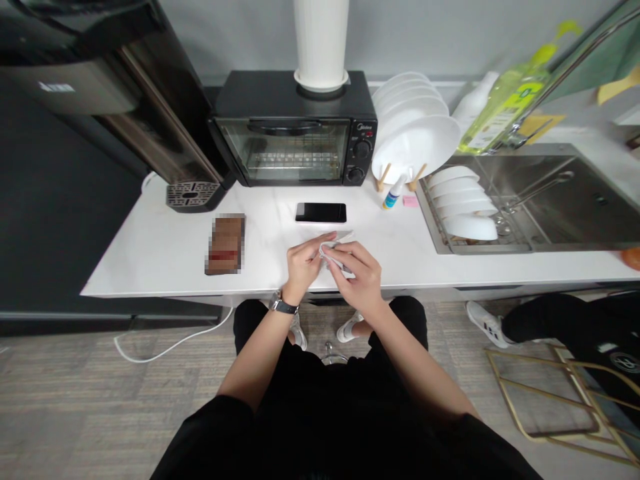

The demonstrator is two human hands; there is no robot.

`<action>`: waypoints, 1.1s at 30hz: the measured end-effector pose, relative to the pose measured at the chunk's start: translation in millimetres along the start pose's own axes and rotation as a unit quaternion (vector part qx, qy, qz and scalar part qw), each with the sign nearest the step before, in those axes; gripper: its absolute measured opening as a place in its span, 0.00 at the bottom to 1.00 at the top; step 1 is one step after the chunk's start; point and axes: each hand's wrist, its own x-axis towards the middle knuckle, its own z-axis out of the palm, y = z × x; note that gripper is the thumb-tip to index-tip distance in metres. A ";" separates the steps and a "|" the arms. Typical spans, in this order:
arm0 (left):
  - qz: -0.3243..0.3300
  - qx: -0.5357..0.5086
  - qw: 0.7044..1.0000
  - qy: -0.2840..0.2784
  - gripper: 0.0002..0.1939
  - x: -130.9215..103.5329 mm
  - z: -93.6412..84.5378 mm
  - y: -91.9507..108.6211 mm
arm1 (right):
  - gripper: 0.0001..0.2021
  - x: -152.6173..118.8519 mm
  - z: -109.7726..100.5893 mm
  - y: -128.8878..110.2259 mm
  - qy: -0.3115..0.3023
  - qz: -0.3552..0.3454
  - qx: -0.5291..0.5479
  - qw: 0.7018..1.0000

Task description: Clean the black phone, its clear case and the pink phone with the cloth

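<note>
Over the front edge of the white counter point(270, 247), both hands meet around a crumpled white tissue point(345, 237), most of it hidden by the fingers. My right hand point(357, 273) pinches it between thumb and fingers. Against its other side, my left hand point(303, 268) is closed, fingers together; a dark-strapped watch sits on that wrist. Just beyond them lies a black smartphone point(321, 213), screen up. To the right stands a small white bottle with a blue and yellow label point(393, 195), beside a pink block point(411, 201).
A toaster oven point(295, 150) stands behind the phone. Plates point(417, 143) lean in a wooden rack, left of the sink point(575, 193) with stacked bowls point(463, 200). At left are a blurred brown item point(226, 243) and a drink dispenser point(195, 195). Another person's leg point(530, 320) shows right.
</note>
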 end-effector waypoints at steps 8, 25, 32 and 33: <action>0.045 0.009 0.999 0.007 0.15 0.7 3.3 -5.5 | 0.11 10.0 -23.1 21.7 0.056 0.118 -0.017 0.991; -0.010 0.015 1.000 0.005 0.13 -0.2 0.0 0.1 | 0.16 1.7 -1.7 2.3 0.010 -0.008 0.012 1.000; 0.011 0.039 0.999 0.019 0.12 -0.7 2.8 -2.8 | 0.12 10.7 -22.9 19.8 0.029 0.066 -0.025 0.997; 0.015 0.039 0.999 0.016 0.12 -0.3 3.1 -2.6 | 0.11 12.4 -26.6 23.3 0.040 0.085 -0.028 0.995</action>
